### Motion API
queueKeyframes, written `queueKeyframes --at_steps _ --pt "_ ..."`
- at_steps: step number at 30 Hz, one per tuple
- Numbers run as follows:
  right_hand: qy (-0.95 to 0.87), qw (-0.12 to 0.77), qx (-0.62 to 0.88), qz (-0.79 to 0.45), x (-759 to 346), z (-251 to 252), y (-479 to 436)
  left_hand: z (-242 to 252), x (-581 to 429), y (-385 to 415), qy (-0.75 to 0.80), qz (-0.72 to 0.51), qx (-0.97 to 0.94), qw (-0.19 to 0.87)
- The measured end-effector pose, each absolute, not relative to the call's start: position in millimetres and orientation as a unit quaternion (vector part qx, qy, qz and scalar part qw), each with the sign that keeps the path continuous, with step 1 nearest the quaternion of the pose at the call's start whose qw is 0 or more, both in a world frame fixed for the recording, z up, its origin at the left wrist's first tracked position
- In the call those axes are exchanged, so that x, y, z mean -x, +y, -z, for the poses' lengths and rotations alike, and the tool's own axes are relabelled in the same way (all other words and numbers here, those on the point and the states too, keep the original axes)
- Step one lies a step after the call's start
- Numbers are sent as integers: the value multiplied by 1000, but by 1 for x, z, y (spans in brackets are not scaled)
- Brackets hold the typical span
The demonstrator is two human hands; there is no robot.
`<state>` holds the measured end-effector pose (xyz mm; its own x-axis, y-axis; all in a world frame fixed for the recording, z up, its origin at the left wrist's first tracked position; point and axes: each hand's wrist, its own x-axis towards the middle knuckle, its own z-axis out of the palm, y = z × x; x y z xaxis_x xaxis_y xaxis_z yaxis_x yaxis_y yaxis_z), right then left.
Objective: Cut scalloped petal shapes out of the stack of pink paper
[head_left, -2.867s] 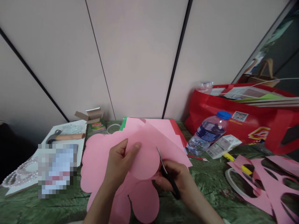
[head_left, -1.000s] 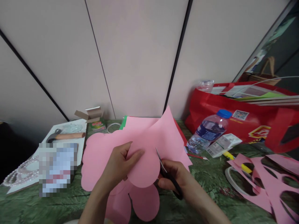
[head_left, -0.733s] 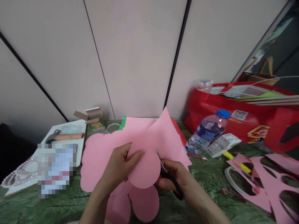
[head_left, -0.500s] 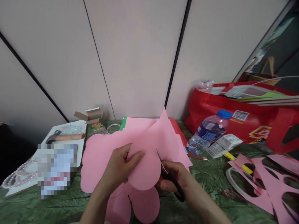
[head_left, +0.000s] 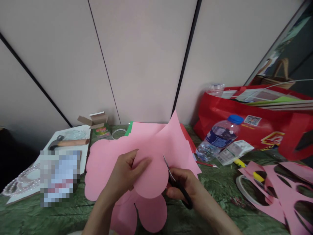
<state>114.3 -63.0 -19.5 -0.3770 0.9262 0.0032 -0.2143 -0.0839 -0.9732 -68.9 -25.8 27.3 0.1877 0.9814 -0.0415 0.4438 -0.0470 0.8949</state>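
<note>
A sheet of pink paper (head_left: 156,182) is pinched in my left hand (head_left: 129,171), the thumb lying on top and the other fingers partly hidden. Its lower edge is cut to a round curve, and a corner of the sheet stands up toward the wall. My right hand (head_left: 182,184) grips black-handled scissors (head_left: 182,192). The blades sit at the right side of the curve, their tip on the paper. Below lie cut pink circles (head_left: 153,215), and scalloped pink shapes (head_left: 102,169) spread out to the left.
On the right stand a water bottle (head_left: 218,137), a small white box (head_left: 234,151) and a red bag (head_left: 244,117). Pink scraps with holes (head_left: 278,189) lie over a tape roll (head_left: 246,192). At left, a hammer (head_left: 70,142) and pearl strings (head_left: 22,182) rest on a white board (head_left: 84,153).
The raised corner of the pink sheet has tipped slightly up and to the right. Both hands and the scissors stay almost where they were.
</note>
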Motion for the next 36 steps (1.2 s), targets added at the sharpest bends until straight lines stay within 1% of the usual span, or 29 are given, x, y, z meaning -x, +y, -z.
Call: queueKeyframes --at_steps 12,20,29,36 --pt "-529 437 351 -638 -114 18 -63 -30 71 -27 549 -318 -656 410" --pt "-534 426 366 -632 -114 15 -63 -34 68 -29 557 -337 -645 401" --pt "-546 420 367 -625 -115 18 -62 -33 72 -28 556 -313 -657 400" --pt "-544 414 362 -633 -116 20 -63 -36 74 -28 547 -301 -657 423"
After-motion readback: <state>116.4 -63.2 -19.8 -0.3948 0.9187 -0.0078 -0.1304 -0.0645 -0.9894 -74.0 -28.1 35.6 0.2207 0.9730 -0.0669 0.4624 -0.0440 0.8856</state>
